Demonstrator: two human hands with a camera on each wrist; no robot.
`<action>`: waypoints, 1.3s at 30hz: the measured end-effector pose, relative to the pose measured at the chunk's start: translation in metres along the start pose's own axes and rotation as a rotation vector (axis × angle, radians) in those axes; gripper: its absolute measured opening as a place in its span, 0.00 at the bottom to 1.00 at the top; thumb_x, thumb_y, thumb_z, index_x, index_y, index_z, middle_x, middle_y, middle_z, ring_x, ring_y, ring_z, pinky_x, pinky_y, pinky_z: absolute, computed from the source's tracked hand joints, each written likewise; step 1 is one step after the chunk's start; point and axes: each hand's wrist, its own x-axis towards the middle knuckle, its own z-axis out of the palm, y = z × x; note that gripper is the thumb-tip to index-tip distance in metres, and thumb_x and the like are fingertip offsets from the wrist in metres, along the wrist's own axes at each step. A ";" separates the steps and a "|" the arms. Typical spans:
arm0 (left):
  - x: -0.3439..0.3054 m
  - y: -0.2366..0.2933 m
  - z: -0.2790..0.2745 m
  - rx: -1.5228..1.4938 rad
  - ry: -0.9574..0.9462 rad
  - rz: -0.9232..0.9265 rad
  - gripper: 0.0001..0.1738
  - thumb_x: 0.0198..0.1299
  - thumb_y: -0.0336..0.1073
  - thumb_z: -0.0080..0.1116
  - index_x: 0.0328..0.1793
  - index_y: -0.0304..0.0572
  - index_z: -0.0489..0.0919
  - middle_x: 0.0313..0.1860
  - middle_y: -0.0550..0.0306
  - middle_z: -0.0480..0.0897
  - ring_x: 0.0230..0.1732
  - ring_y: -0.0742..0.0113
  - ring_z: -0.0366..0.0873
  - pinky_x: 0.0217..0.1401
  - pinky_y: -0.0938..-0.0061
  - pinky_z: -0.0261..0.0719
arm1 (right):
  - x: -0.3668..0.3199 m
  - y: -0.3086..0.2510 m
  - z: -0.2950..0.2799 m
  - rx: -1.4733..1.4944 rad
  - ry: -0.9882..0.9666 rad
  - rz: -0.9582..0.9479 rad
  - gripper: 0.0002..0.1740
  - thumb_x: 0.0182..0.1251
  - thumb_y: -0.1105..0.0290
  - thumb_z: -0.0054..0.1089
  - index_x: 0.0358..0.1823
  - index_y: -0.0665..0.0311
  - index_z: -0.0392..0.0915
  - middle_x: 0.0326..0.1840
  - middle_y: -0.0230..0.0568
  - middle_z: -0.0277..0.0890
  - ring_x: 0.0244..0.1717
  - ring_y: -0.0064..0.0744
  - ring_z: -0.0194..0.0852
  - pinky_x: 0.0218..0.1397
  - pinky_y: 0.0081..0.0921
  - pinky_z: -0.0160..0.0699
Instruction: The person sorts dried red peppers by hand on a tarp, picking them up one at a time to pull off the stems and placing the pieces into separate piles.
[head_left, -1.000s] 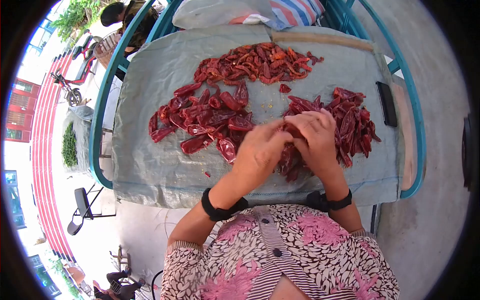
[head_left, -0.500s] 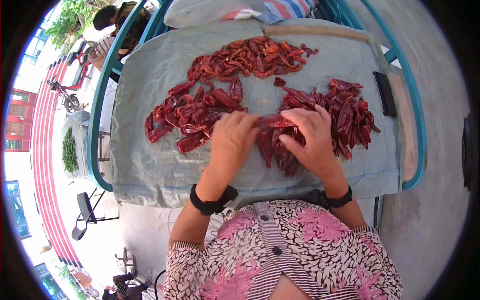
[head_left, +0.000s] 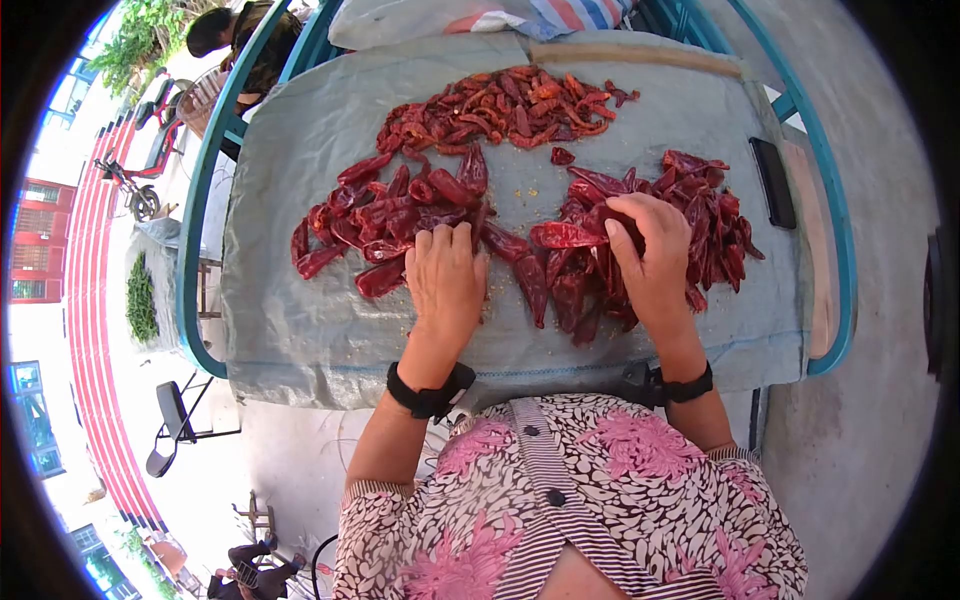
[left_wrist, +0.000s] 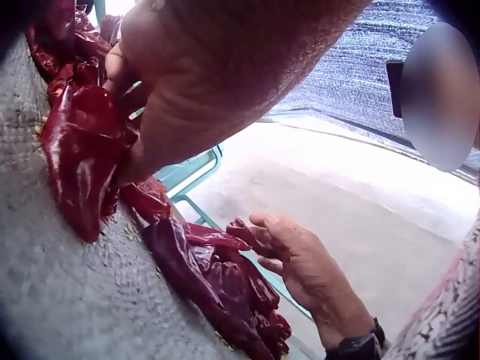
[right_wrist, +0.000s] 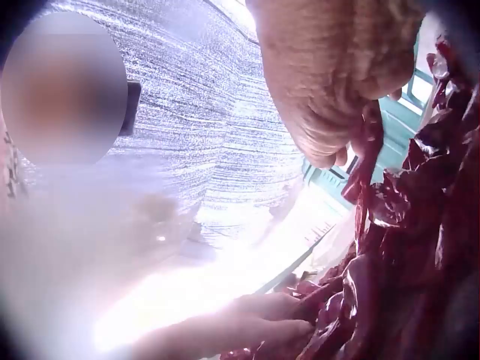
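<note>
Fingers (head_left: 441, 240) on red peppers (head_left: 400, 221)

At the right of the head view, a black phone (head_left: 773, 183) lies flat near a bar of the teal metal frame (head_left: 186, 290). A pale sack (head_left: 420, 22) fills the top centre. Upper left, a person (head_left: 255, 45) bends near a basket (head_left: 201, 103) and a red scooter (head_left: 158, 150). Down the left come red-striped steps (head_left: 95, 330), a green heap (head_left: 141, 298) and a black chair (head_left: 174, 411).
</note>
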 end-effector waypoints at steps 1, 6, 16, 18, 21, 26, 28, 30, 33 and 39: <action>0.001 -0.001 0.002 0.005 0.016 0.001 0.21 0.57 0.32 0.71 0.58 0.43 0.84 0.45 0.52 0.83 0.49 0.49 0.78 0.53 0.56 0.74 | -0.001 0.001 0.001 -0.003 -0.008 -0.007 0.16 0.70 0.66 0.69 0.57 0.57 0.83 0.57 0.37 0.83 0.59 0.44 0.77 0.70 0.47 0.66; 0.006 0.006 -0.009 -0.308 0.041 0.126 0.14 0.58 0.26 0.67 0.52 0.43 0.85 0.44 0.52 0.84 0.47 0.48 0.81 0.51 0.57 0.77 | 0.000 -0.014 -0.003 0.099 -0.049 -0.091 0.19 0.65 0.65 0.72 0.57 0.55 0.84 0.58 0.37 0.82 0.61 0.41 0.77 0.73 0.50 0.64; 0.018 0.016 -0.020 -0.287 0.090 0.182 0.22 0.57 0.29 0.71 0.59 0.46 0.84 0.55 0.54 0.85 0.59 0.49 0.77 0.61 0.55 0.73 | -0.002 -0.013 -0.001 0.067 -0.119 -0.129 0.17 0.65 0.67 0.72 0.55 0.53 0.85 0.52 0.33 0.85 0.56 0.39 0.79 0.75 0.51 0.63; 0.028 0.004 -0.011 -0.139 0.131 0.150 0.24 0.56 0.31 0.71 0.61 0.48 0.83 0.59 0.54 0.84 0.64 0.49 0.75 0.65 0.53 0.71 | 0.002 -0.008 -0.005 0.040 -0.022 -0.082 0.17 0.65 0.68 0.72 0.56 0.54 0.84 0.53 0.34 0.84 0.56 0.42 0.79 0.73 0.51 0.64; 0.045 -0.011 0.009 0.057 0.144 0.162 0.27 0.55 0.34 0.72 0.63 0.49 0.82 0.62 0.55 0.83 0.67 0.50 0.73 0.66 0.54 0.68 | 0.002 -0.008 -0.005 0.052 -0.012 -0.069 0.19 0.65 0.69 0.71 0.57 0.55 0.83 0.55 0.36 0.83 0.57 0.45 0.78 0.72 0.51 0.65; 0.067 -0.019 0.034 0.239 -0.041 0.115 0.27 0.54 0.33 0.70 0.63 0.54 0.83 0.52 0.60 0.85 0.59 0.54 0.75 0.57 0.59 0.68 | -0.008 -0.008 0.000 0.080 -0.060 -0.071 0.20 0.65 0.72 0.70 0.59 0.55 0.82 0.56 0.38 0.83 0.59 0.45 0.78 0.71 0.47 0.67; 0.073 -0.024 0.037 0.260 -0.051 0.137 0.25 0.55 0.32 0.69 0.61 0.56 0.84 0.45 0.63 0.84 0.56 0.56 0.76 0.54 0.60 0.67 | -0.010 -0.007 0.001 0.105 -0.077 -0.038 0.20 0.65 0.74 0.69 0.59 0.55 0.82 0.56 0.39 0.83 0.59 0.45 0.79 0.69 0.45 0.69; 0.076 -0.027 0.036 0.240 -0.024 0.159 0.23 0.56 0.32 0.68 0.60 0.57 0.84 0.42 0.65 0.84 0.53 0.57 0.76 0.52 0.61 0.67 | -0.011 -0.006 0.001 0.155 -0.088 0.020 0.21 0.65 0.75 0.69 0.59 0.56 0.82 0.56 0.39 0.83 0.59 0.45 0.79 0.68 0.43 0.71; 0.068 -0.021 0.024 0.107 0.074 0.197 0.22 0.57 0.31 0.68 0.59 0.57 0.85 0.43 0.66 0.86 0.52 0.57 0.76 0.53 0.61 0.67 | -0.011 -0.007 0.000 0.192 -0.078 0.052 0.22 0.64 0.75 0.69 0.60 0.57 0.82 0.58 0.41 0.82 0.59 0.46 0.80 0.67 0.42 0.73; 0.025 0.026 -0.043 -0.339 0.027 0.332 0.24 0.57 0.30 0.71 0.61 0.54 0.85 0.52 0.62 0.88 0.53 0.55 0.77 0.58 0.61 0.70 | 0.001 -0.028 -0.001 0.214 -0.051 -0.025 0.27 0.57 0.75 0.72 0.62 0.54 0.83 0.61 0.39 0.81 0.67 0.46 0.75 0.74 0.44 0.67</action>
